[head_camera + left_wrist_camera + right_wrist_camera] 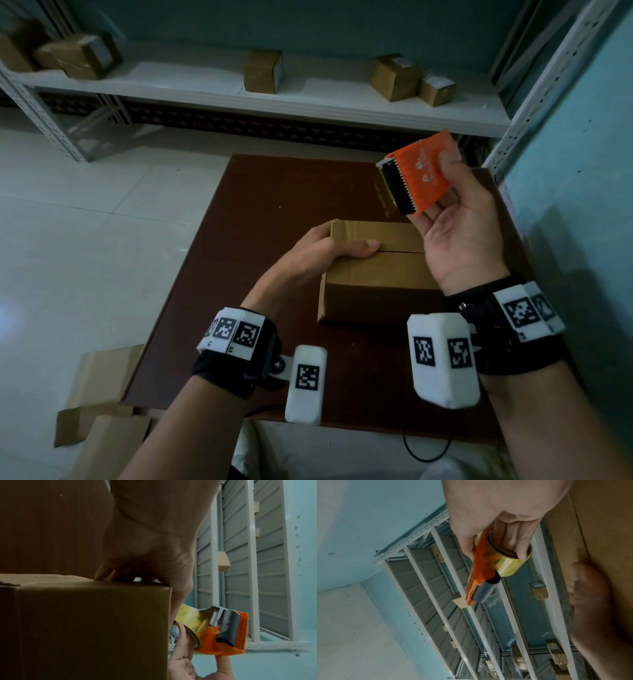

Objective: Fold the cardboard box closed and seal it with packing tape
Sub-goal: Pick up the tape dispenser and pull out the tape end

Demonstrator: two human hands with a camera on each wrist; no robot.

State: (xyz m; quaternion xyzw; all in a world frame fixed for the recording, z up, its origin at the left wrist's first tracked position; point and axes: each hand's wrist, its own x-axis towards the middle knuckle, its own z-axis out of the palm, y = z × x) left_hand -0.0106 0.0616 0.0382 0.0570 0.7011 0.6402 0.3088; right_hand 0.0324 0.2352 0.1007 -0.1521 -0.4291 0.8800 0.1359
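Observation:
A brown cardboard box [373, 274] sits on the dark brown table [260, 205], its top flaps folded shut along a centre seam. My left hand [329, 250] grips its far left corner, thumb lying on top by the seam, fingers over the left side. In the left wrist view the box [85, 622] fills the lower left under that hand [145, 561]. My right hand [462, 226] holds an orange tape dispenser [419, 174] above the box's right end, serrated blade facing left. The right wrist view shows the fingers through the clear tape roll [510, 561] on the dispenser [481, 566].
A white metal shelf [274, 92] at the back carries several small cardboard boxes [263, 70]. Flat cardboard pieces [99, 404] lie on the floor at lower left. A blue wall [575, 205] stands close on the right. A black cable [428, 448] loops below the table's near edge.

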